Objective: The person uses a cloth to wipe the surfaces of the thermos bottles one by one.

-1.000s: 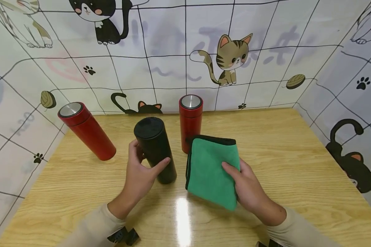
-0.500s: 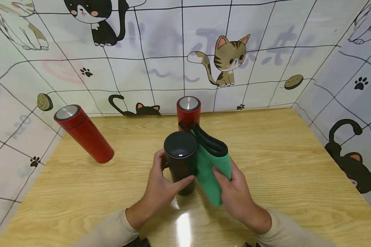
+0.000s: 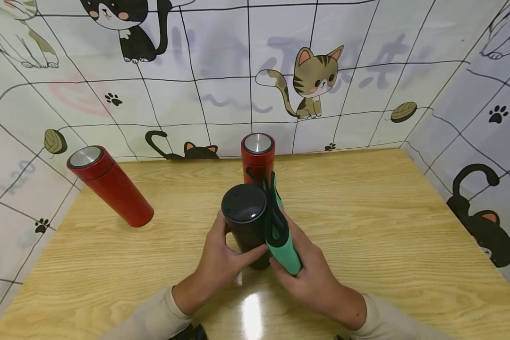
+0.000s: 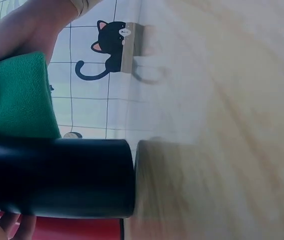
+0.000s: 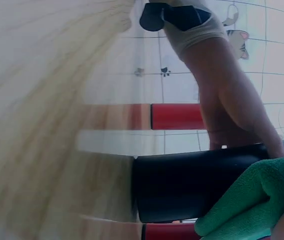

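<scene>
A black vacuum flask [image 3: 244, 208] stands upright in front of me, its base at the tabletop. My left hand [image 3: 218, 264] grips it from the left, thumb across the near side. A folded green cloth with black edging [image 3: 286, 255] is held in my right hand [image 3: 318, 283] and lies against the flask's right side. In the left wrist view the cloth [image 4: 19, 95] touches the black flask [image 4: 56, 177] along its wall. From the right wrist, the cloth [image 5: 252, 200] covers part of the flask [image 5: 182, 185]. Most right-hand fingers are hidden behind the cloth.
One red flask with a steel-topped lid [image 3: 110, 186] stands at the left of the wooden table [image 3: 386, 226]. Another red flask [image 3: 258, 158] stands just behind the black one, partly hidden. A cat-patterned wall sheet [image 3: 221, 56] encloses the back and sides.
My left hand has brought the black flask rightward to the middle. My right hand has moved left and turned, bringing the cloth against the flask and bending it round the side.
</scene>
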### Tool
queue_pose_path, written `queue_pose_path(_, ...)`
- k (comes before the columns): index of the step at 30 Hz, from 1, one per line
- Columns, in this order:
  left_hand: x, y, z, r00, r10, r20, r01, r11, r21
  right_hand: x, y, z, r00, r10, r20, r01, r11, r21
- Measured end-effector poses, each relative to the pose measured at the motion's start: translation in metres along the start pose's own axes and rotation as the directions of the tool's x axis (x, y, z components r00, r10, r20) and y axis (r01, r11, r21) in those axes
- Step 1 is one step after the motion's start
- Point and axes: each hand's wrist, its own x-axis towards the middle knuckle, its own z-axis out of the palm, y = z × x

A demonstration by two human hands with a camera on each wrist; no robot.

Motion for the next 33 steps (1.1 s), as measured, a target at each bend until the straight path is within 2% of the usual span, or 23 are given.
queue_pose_path(5,-0.001,0.003,0.001,0.999,-0.028,0.034,0.027,0.998,0.051,-0.006,0.005,0.004,0.999,0.041,-0.002,-0.041,0.999,0.013)
queue_pose_path(10,-0.002,0.003,0.001,0.997,-0.057,0.043,0.054,0.996,0.07,-0.011,0.01,0.008,0.995,0.102,0.019,-0.103,0.992,0.069)
queue_pose_path(18,-0.001,0.0,0.002,0.998,-0.022,0.056,0.017,0.995,0.094,-0.016,0.015,0.009,0.971,0.212,0.109,-0.22,0.973,0.066)
queue_pose_path(22,0.001,0.0,0.002,0.998,-0.01,0.055,0.004,0.994,0.111,-0.016,0.015,0.005,0.969,0.209,0.13,-0.227,0.964,0.138)
queue_pose_path(26,0.002,0.0,0.001,0.998,-0.025,0.055,0.018,0.993,0.119,-0.014,0.01,0.001,0.976,0.199,0.092,-0.214,0.956,0.2)
queue_pose_path(33,0.003,-0.002,-0.001,0.997,-0.049,0.052,0.041,0.991,0.131,-0.008,0.003,-0.004,0.994,0.111,-0.001,-0.107,0.958,0.266)
